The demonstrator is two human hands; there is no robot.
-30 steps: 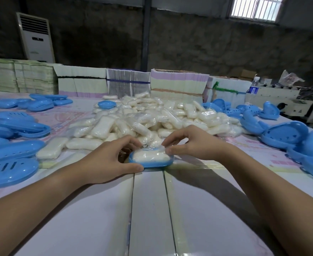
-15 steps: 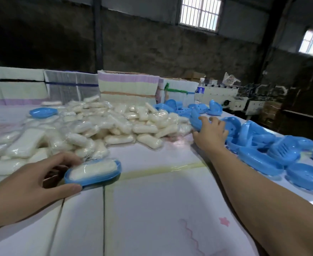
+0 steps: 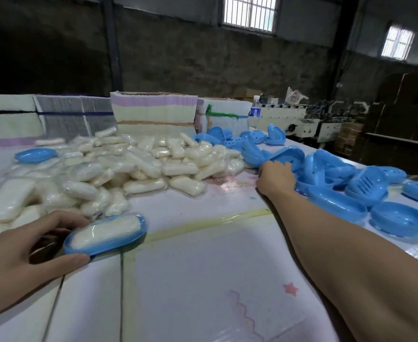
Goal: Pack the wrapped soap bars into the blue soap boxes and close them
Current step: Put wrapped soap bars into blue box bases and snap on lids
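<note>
The left hand (image 3: pixel 23 253) holds the open soap box half (image 3: pixel 105 239) at its near end, thumb along the front rim and fingers curled round the far side, so the blue tray is pinched between them. A wrapped soap bar (image 3: pixel 107 230) lies in that tray, filling most of it, with no lid over it (the clear wrap shows a glint along the top). The tray sits on the white table (image 3: pixel 203 280), just in front of the heap of wrapped soap bars (image 3: pixel 134 164), which spreads from the left edge of the view to about the middle of the table.

The right hand (image 3: pixel 275 180) is stretched out to the far right, back of the hand up, fingers curled onto the near edge of the pile of blue soap box halves (image 3: pixel 351 183). Its fingertips are hidden against a blue lid (image 3: pixel 289 155), so whether it actually grips that piece or only touches it cannot be told. The pile holds trays and slotted or perforated lids lying at all angles, some tilted on edge, and one shallow tray (image 3: pixel 400 218) sits apart at the near right.

A single blue tray (image 3: pixel 35 154) rests on the far left side of the soap heap. Behind the heap stand stacks of flat cardboard (image 3: pixel 153 114), with a water bottle (image 3: pixel 254 109) just beyond them and a machine (image 3: pixel 301 119) at the right.
</note>
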